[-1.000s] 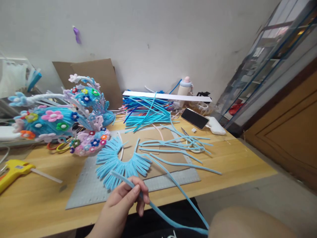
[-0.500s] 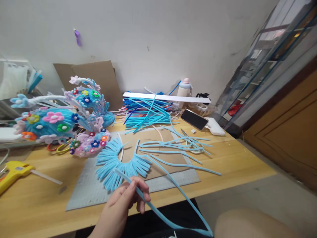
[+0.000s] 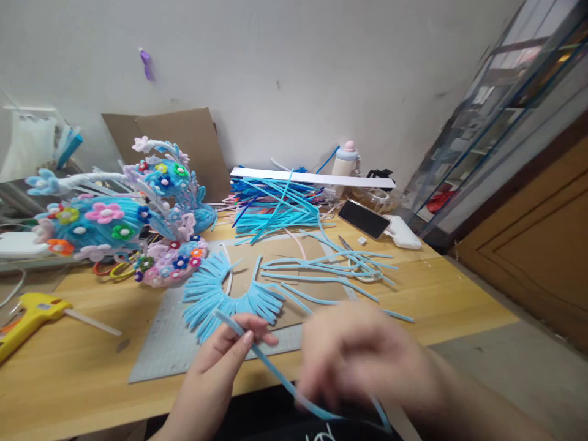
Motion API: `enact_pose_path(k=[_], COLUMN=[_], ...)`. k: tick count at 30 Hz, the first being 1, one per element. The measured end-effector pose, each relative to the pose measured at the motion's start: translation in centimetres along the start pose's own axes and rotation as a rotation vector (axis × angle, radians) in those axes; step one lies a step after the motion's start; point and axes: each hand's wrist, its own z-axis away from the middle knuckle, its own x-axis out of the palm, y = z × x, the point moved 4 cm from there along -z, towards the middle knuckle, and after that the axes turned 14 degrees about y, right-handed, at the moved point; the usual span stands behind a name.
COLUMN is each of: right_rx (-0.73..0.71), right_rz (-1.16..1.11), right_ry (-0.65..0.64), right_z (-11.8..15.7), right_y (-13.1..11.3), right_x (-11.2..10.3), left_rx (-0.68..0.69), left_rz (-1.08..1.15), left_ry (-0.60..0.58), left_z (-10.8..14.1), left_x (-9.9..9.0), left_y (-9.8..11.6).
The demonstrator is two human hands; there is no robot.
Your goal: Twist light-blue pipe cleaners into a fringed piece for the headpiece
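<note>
My left hand (image 3: 225, 355) pinches a light blue pipe cleaner (image 3: 278, 372) between thumb and fingers near its upper end. The stem runs down to the right toward my lap. My right hand (image 3: 353, 355) is over the lower part of it, smeared by motion, so I cannot tell whether its fingers grip the stem. Just beyond my left hand lies a ring of looped light blue pipe cleaners (image 3: 204, 291), fanned out and partly joined to a longer stem. Loose light blue pipe cleaners (image 3: 321, 267) lie to its right on brown cardboard (image 3: 285, 312).
A grey cutting mat (image 3: 156, 355) lies under the cardboard. At left are a yellow glue gun (image 3: 41, 309) and flower-covered pipe cleaner decorations (image 3: 101, 226). Toward the back and right are a pile of blue pipe cleaners (image 3: 275, 211), a phone (image 3: 364, 219), scissors (image 3: 362, 269) and a bottle (image 3: 344, 162).
My right hand has come into view from the right, over the lower pipe cleaner. My left hand stays almost in place, its grip on the stem kept. The view has shifted slightly.
</note>
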Motion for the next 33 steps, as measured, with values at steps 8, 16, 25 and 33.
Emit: enact_pose_path(k=[8,16,25,33], right_rx=[0.047,0.08,-0.023,0.07], right_rz=[0.684,0.515,0.117,-0.048], right_ry=[0.004,0.252,0.216,0.047], right_z=[-5.8,-6.2,-4.4,-3.3], right_y=[8.6,4.5,-3.7,-3.6], right_x=[0.8,-1.0,1.1,2.9], left_rx=[-0.015,0.096,0.141,0.114], left_rz=[0.477,0.332,0.275,0.16], left_ry=[0.002,-0.104,0.05,0.044], left_z=[-0.8,-1.0,-1.6,-0.6], left_x=[1.6,4.0,4.8,3.3], left_y=[5.0,6.3,5.8,5.4])
